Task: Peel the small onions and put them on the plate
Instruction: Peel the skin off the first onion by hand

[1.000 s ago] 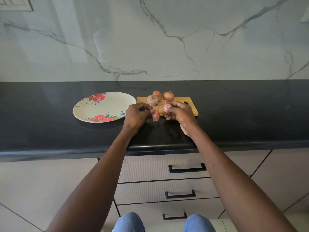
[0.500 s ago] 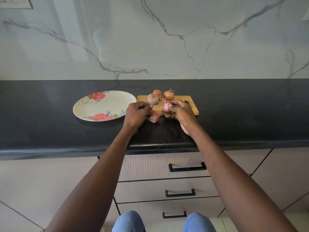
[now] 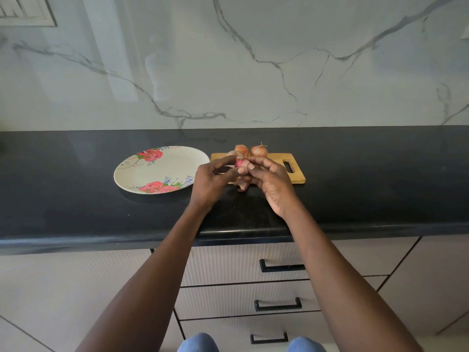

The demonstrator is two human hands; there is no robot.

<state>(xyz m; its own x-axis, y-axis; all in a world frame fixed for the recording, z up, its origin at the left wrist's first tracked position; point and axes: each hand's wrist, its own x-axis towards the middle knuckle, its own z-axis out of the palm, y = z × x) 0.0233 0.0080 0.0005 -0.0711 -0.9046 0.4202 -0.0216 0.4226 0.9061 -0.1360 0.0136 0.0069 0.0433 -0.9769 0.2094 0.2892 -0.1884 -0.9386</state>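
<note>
While both hands [image 3: 243,174] pinch a half-peeled onion [image 3: 241,163] above the board [image 3: 279,158], remaining skin must come off.

Soft, even daylight fills the scene, bright on the marble wall [image 3: 253,59], which carries broad pale reflections toward its left side. The black tabletop [image 3: 76,174] is glossy and mirrors the wall's veins along its far edge. A faint shadow lies under the plate [image 3: 142,174] at its near rim. Wide-angle distortion bows the tabletop's edges. The fingers [image 3: 253,166] look slightly soft.
</note>
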